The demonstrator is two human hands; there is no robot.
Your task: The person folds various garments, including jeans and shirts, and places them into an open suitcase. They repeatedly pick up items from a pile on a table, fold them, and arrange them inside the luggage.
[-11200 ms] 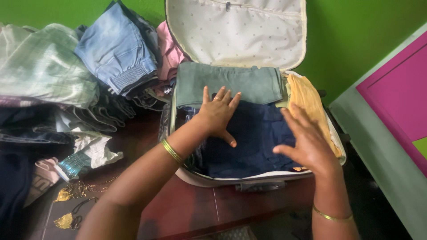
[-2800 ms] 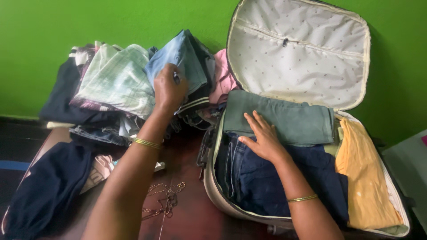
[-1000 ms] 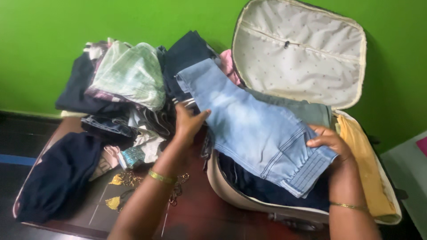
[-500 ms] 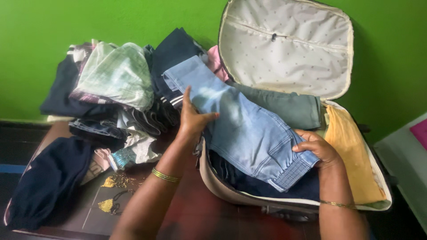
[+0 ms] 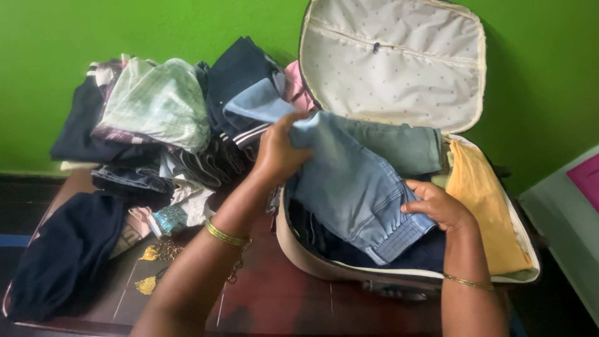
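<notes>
Both hands are on the pale blue denim jeans (image 5: 349, 181) — left hand (image 5: 279, 151) pinching the leg end, right hand (image 5: 437, 206) gripping the elastic waistband, probably to keep the fold flat over the open cream fabric suitcase (image 5: 299, 240). Inside it: dark navy clothes (image 5: 430, 253), a grey-green folded piece (image 5: 405, 146) and a yellow garment (image 5: 477, 200).

Faded matt denim jeans (image 5: 349, 181), dotted cloth suitcase lining (image 5: 399, 75), glossy dark tabletop (image 5: 281, 299)

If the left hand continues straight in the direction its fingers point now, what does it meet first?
Probably the suitcase lid. The left hand grips the light blue jeans, fingers pointing up and right toward it; depth is unclear.
</notes>
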